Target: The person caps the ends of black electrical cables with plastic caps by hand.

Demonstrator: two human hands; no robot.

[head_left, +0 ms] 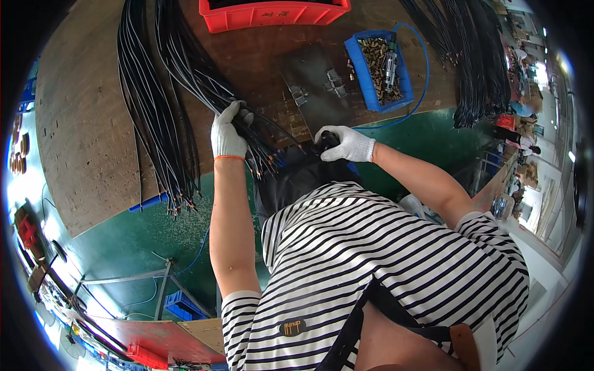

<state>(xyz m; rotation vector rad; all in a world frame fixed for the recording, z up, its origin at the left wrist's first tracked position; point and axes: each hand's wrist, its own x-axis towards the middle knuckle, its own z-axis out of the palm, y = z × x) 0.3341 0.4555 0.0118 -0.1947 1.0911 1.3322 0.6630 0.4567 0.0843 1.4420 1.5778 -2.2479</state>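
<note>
In a white work glove with an orange cuff edge, my left hand point(228, 131) is closed around a bundle of black cables point(197, 80). The bundle's cut ends, with coppery tips, hang past the table's front edge near my lap. My right hand point(349, 146), also gloved, grips a short black tool point(326, 142) whose exact kind is not clear. One cable from the bundle reaches toward this tool; whether they touch, I cannot tell. Left of my left hand, a second bundle of black cables point(151, 111) lies across the table, its ends over the edge.
On the brown table point(80, 142), a blue bin point(362, 80) holds small brass-coloured fittings and a metal air tool point(389, 70) with a blue hose. Beside it lies a dark plate point(315, 74) with metal clamps. A red bin point(275, 17) stands behind; more cables point(473, 74) hang at right.
</note>
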